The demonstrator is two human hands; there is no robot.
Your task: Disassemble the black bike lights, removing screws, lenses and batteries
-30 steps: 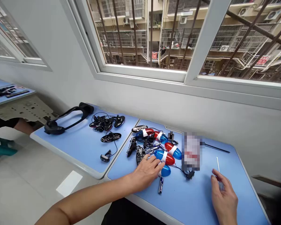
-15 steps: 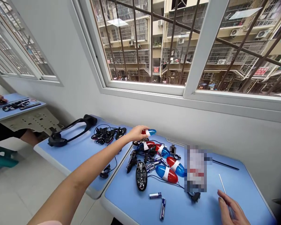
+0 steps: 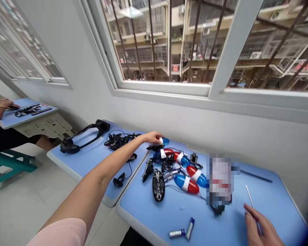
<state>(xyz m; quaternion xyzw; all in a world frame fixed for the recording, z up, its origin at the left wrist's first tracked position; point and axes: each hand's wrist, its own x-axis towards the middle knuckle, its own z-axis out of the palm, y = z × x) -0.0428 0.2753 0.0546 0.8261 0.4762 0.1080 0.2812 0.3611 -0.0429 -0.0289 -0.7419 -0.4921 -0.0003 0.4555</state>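
At the back edge of the near desk, my left hand is closed on a red-and-blue light cover with a white middle band, low over the pile. Just beneath it lies a black light base. More red-and-blue covers lie in front, among cables and several batteries. An oval black base shows its open battery slots. On the right, my right hand grips a thin screwdriver, its shaft pointing up and away. Two loose batteries lie near the front edge.
A blurred-out pixelated patch covers something on the desk, with a dark rod beyond it. The left desk holds a black headband-like device and tangled black parts. Another person's hand is at the far-left desk.
My left hand has lowered the light cover toward the back of the pile. The two loose batteries have shifted toward the front edge. The view has tilted slightly down.
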